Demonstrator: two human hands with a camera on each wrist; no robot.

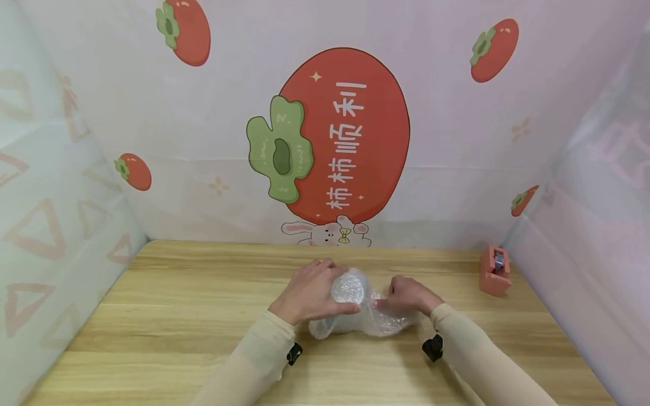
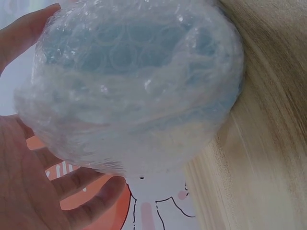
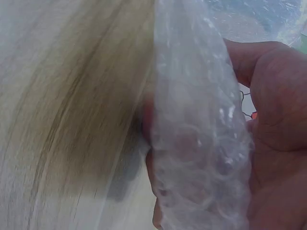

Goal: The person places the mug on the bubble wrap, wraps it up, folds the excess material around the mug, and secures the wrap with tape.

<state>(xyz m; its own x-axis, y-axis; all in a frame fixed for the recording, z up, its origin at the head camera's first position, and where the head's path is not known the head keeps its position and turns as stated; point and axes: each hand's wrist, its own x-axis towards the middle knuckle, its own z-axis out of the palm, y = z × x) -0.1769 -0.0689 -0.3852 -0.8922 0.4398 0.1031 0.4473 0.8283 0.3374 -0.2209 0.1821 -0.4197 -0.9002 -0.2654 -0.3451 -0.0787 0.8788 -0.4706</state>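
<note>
A rounded object in clear bubble wrap [image 1: 349, 288] sits near the middle of the wooden table. My left hand [image 1: 312, 294] holds it from the left, thumb on the near side and fingers over the far side. In the left wrist view, something bluish shows through the layers of the wrapped object [image 2: 139, 91]; what it is cannot be made out. On the right, my right hand [image 1: 408, 295] grips the loose end of the bubble wrap [image 1: 391, 322]. The right wrist view shows that wrap [image 3: 199, 139] between thumb and fingers, with the fingers partly hidden behind it.
A coral tape dispenser [image 1: 495, 270] stands at the table's back right corner. Behind the wooden table [image 1: 193, 282] rises a cloth backdrop [image 1: 437, 197] with persimmon prints, and cloth walls close off both sides.
</note>
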